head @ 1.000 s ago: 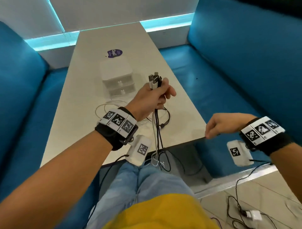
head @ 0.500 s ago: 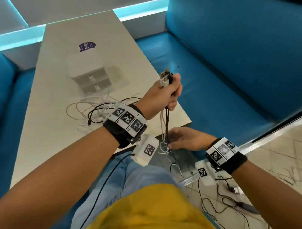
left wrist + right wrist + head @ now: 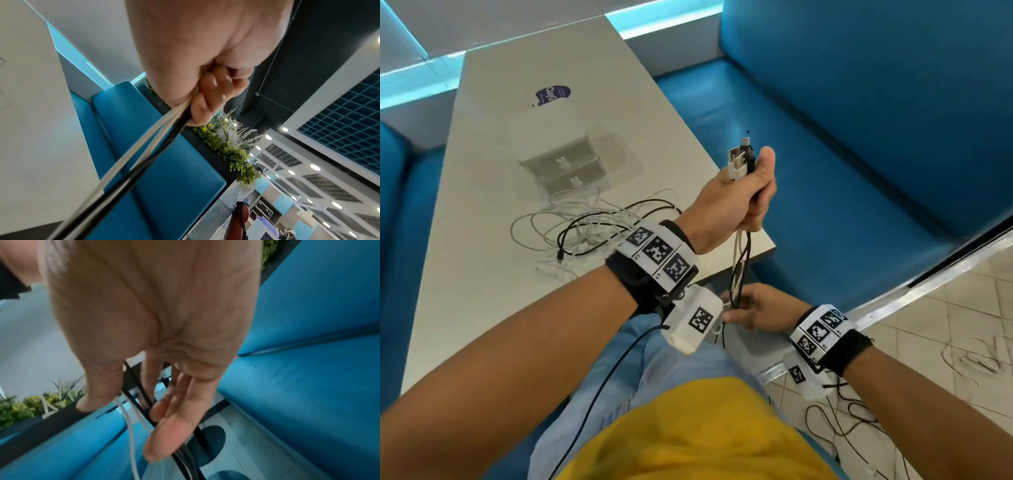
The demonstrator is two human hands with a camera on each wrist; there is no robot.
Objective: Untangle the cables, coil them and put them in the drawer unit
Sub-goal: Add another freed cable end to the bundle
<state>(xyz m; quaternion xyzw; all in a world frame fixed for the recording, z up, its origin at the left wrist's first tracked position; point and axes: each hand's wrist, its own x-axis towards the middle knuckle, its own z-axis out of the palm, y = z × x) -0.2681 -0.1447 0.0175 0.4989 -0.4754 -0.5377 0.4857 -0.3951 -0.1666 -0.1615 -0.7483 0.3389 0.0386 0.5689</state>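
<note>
1. Over on the left of the table (image 3: pixel 482 308), the rest of the white and black cables (image 3: pixel 592 226) are lying in a loose tangle just in front of the white drawer unit (image 3: pixel 558 150), whose two drawers are both looking closed. That pile is waiting its turn, I'd say.

2. The left hand (image 3: pixel 732 202) is being held up past the table's near right corner, fist wrapped tight around a bundle of cables (image 3: pixel 739 260), with the USB plugs (image 3: pixel 741 159) poking out of the top by the thumb. The wrist view is showing white and black strands (image 3: pixel 144 155) running out from under the curled fingers (image 3: pixel 211 100).

3. Step in hand, as I'm reading it: combing the hanging strands straight before coiling. Doing it well probably means keeping the top fist firm so the plugs are staying lined up, and sliding down slowly rather than yanking, since a knot will only be tightening under a hard pull.

4. The right hand (image 3: pixel 760 310) is sitting low, below the table edge above the lap, palm turned towards the strands. Its fingers (image 3: pixel 164 434) are mostly straight and relaxed, threading between the black and white strands (image 3: pixel 135 402) rather than clamping them. It's a bit blurry, so the exact contact is hard to call.
</note>
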